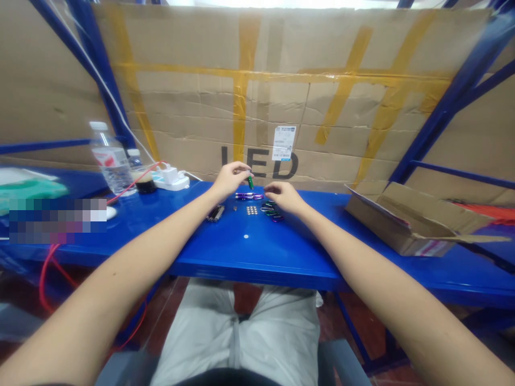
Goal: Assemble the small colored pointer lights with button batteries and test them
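L hand (230, 178): pinching green piece (250, 183) btw thumb & fingers, raised over far part of blue surface (217, 254).
R hand (285, 196): fingers loosely curled, right of the purple barrels; can't tell if it grips anything.
Green pc: short, near-upright w/ slight tilt, in L hand's fingertips, just above the barrels.
Purple barrels (246, 196): shiny, pen-like, lying crosswise btw the hands.
Loops (267, 213): dk green & purple, clip-like, just near side of R hand.
Round bits (251, 210): small, metallic, in tidy rows, center; one loose bit (235, 208) to their left.
Dark tubes (217, 213): bunched, left, partly behind L forearm.
White disc (246, 236): alone, nearer the edge.
Big print: "LED" (260, 164) in blk caps on taped cardboard (181, 107), far side; L hand overlaps part of it.
Shipping label (284, 143): white w/ barcode & blue corner, above "LED"; text too small to read.
Bottles, left: clear bottle (112, 163) w/ red/white label, wording unreadable; smaller bottle (144, 179) w/ dk liquid beside it.
Open box (386, 222): right, pink/white sticker (434, 247) on near side, unreadable.
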### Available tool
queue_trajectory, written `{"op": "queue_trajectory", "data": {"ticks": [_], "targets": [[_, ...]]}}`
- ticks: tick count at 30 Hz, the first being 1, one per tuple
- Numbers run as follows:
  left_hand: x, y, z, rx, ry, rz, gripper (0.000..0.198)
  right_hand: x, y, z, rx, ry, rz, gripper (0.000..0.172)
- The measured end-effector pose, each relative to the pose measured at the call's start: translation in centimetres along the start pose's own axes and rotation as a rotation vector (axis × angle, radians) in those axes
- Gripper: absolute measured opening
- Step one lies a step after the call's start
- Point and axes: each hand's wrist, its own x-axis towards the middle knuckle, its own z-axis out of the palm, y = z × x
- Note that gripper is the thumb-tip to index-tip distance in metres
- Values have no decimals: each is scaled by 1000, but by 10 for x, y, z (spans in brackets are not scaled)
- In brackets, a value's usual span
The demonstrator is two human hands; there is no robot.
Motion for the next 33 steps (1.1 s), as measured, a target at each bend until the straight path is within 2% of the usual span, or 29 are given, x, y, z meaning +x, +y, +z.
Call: {"op": "queue_trajectory", "data": {"ticks": [2, 5, 8, 10, 14, 19, 22, 27, 30, 33], "targets": [[3, 1, -4, -125, 63, -64, 12, -2, -6, 3, -103, -39, -54, 17], [6, 2, -10, -257, 138, -128, 12, -4, -26, 19, -242, -108, -188, 17], [8, 4, -15, -320, 156, -171, 14, -6, -48, 43, -428, -217, -370, 18], [9, 5, -17, -333, 154, -181, 15, -7, -57, 55, -530, -274, -441, 20], [9, 4, -16, -314, 153, -176, 16, -7, -58, 65, -568, -325, -490, 23], [7, 5, -15, -296, 145, -164, 16, -5, -51, 60, -463, -339, -486, 26], [6, 4, -16, -291, 118, -159, 16, -5, -50, 49, -235, -243, -393, 30], [4, -3, -11, -270, 46, -209, 12, 1, -37, 12, 113, 77, -131, 22], [0, -7, -4, -171, -64, -189, 9, 6, -25, -6, 203, 150, -75, 14], [-5, -9, 4, -51, -172, -138, 8, 9, -21, -11, 278, 183, -70, 12]]}}
